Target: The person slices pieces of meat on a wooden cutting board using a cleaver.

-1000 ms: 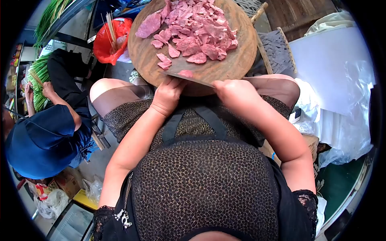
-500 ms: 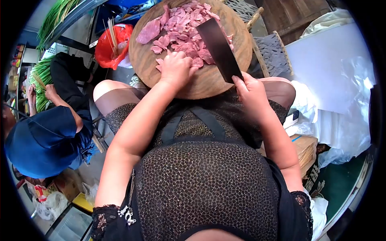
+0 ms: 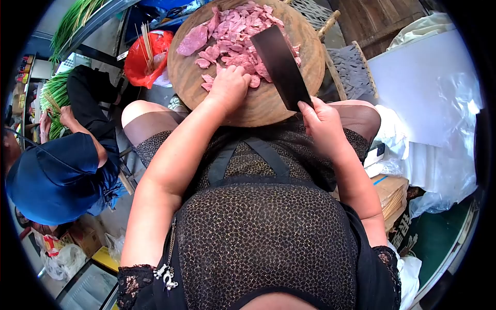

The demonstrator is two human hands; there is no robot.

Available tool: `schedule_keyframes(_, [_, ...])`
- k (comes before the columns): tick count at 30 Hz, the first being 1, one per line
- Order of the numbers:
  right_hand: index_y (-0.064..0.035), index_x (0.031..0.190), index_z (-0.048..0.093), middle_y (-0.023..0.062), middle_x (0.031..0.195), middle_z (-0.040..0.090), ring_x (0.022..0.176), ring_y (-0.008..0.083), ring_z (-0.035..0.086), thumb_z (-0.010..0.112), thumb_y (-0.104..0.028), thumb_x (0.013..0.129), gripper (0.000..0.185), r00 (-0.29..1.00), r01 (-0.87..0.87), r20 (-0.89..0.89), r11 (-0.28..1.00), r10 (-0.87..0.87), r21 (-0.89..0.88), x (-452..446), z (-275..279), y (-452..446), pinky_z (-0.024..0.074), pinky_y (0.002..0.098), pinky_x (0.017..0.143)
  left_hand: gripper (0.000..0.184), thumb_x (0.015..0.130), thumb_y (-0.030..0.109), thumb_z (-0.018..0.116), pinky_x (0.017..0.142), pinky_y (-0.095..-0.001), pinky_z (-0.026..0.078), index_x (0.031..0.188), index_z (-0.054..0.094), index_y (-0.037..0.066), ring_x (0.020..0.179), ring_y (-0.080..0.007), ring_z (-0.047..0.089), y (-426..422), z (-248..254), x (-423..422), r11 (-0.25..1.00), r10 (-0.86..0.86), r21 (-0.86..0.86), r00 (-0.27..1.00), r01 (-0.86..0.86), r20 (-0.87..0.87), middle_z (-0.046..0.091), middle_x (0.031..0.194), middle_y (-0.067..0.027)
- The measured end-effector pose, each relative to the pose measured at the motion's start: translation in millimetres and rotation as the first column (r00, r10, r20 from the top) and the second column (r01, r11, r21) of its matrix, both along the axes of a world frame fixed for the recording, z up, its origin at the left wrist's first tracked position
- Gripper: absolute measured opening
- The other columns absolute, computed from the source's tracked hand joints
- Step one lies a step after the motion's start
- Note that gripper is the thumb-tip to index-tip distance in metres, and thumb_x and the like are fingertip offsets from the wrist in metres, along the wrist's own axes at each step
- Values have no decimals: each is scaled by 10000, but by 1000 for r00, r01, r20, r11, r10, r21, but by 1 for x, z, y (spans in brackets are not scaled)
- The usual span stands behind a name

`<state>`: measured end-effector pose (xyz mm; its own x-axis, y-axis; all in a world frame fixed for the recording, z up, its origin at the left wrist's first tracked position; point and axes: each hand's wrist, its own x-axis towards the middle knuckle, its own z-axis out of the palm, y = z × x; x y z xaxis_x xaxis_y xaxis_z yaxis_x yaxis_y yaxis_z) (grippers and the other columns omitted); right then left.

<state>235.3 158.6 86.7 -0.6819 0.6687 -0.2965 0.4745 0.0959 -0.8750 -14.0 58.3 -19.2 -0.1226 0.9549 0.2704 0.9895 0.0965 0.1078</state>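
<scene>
A round wooden chopping board [image 3: 194,88] lies beyond my knees, with a heap of sliced pink raw meat [image 3: 243,32] on it. A larger uncut lump [image 3: 192,41] rests at the heap's left. My left hand [image 3: 230,87] is on the near side of the heap, its fingers curled down onto a piece of meat that they partly hide. In my right hand [image 3: 323,120] is the handle of a broad dark cleaver [image 3: 280,64]. Its blade slants up and left over the right half of the board, beside the meat.
Left of the board is a red plastic bag [image 3: 142,62] with thin wooden skewers [image 3: 148,49] standing in it. A co-worker in dark blue [image 3: 57,178] sits at the left near green stalks [image 3: 54,98]. Woven seats [image 3: 351,70] and a white panel [image 3: 418,88] stand at the right.
My left hand has shifted slightly right over the meat, and its fingers are drawn closer together. The cleaver and my right hand stay almost where they were.
</scene>
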Motion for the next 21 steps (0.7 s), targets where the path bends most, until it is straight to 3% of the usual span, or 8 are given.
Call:
schedule_keyframes(6, [-17, 1160, 666, 15, 620, 552, 539, 85, 496, 594, -225, 1001, 271, 1000, 25, 2, 1000, -25, -15, 1, 3, 3, 446, 281, 540, 108, 841, 140, 613, 838, -422, 505, 920, 676, 103, 960, -293, 620, 7, 8, -2, 999, 14, -39, 999, -16, -46, 638, 943, -90])
schedule_keyframes(8, [-18, 1163, 664, 16, 623, 559, 535, 89, 502, 593, -224, 1001, 272, 999, 43, -7, 998, -44, -48, 6, 3, 5, 446, 278, 539, 170, 864, 151, 616, 823, -440, 527, 995, 697, 78, 944, -323, 653, 2, 27, 3, 991, 132, -25, 932, -131, 339, 691, 954, -101])
schedule_keyframes(10, [-15, 1175, 658, 78, 705, 648, 598, 139, 585, 594, -213, 995, 275, 998, 4, 57, 1000, -4, 10, 12, 8, 8, 487, 297, 605, 192, 905, 168, 653, 741, -358, 539, 1054, 704, 58, 794, -202, 671, -17, 51, 5, 986, 165, -122, 762, -114, 626, 715, 871, -70])
schedule_keyframes(13, [-22, 1190, 655, 144, 849, 714, 729, 188, 661, 597, -214, 992, 282, 992, -108, 75, 989, 100, 102, 20, 8, 5, 520, 321, 709, 241, 919, 172, 710, 719, -264, 514, 1072, 687, -12, 779, -89, 622, -51, 46, -2, 916, 349, -387, 267, 105, 898, 697, 879, 18])
schedule_keyframes(15, [-30, 1192, 657, 171, 912, 717, 793, 231, 685, 598, -218, 987, 285, 984, -162, 89, 982, 154, 94, 19, 8, -1, 527, 341, 752, 277, 916, 203, 725, 727, -281, 518, 1094, 670, -3, 783, -104, 635, -72, 31, 9, 932, 348, -363, 279, 1, 895, 701, 875, -15])
schedule_keyframes(16, [-38, 1195, 660, 199, 974, 720, 857, 274, 708, 598, -222, 983, 287, 975, -209, 97, 974, 200, 91, 17, 9, -4, 535, 362, 796, 294, 908, 215, 732, 751, -324, 532, 1113, 657, 18, 797, -188, 676, -81, 26, 12, 893, 426, -418, 610, -166, 668, 709, 885, -81])
schedule_keyframes(17, [-38, 1195, 660, 199, 974, 720, 857, 274, 708, 598, -222, 983, 287, 973, -217, 99, 973, 208, 84, 16, 9, -7, 535, 362, 796, 306, 887, 208, 737, 783, -378, 539, 1129, 650, 43, 851, -285, 684, -91, 24, 16, 909, 394, -342, 763, -239, 513, 695, 943, -140])
schedule_keyframes(21, [-75, 1178, 666, 219, 985, 704, 911, 391, 672, 591, -243, 961, 285, 908, -416, 196, 861, 371, 294, 13, 10, -15, 545, 447, 784, 242, 844, 154, 732, 785, -407, 537, 1064, 678, 69, 896, -318, 656, -115, 21, 23, 967, 251, -53, 898, -249, 361, 666, 965, -125])
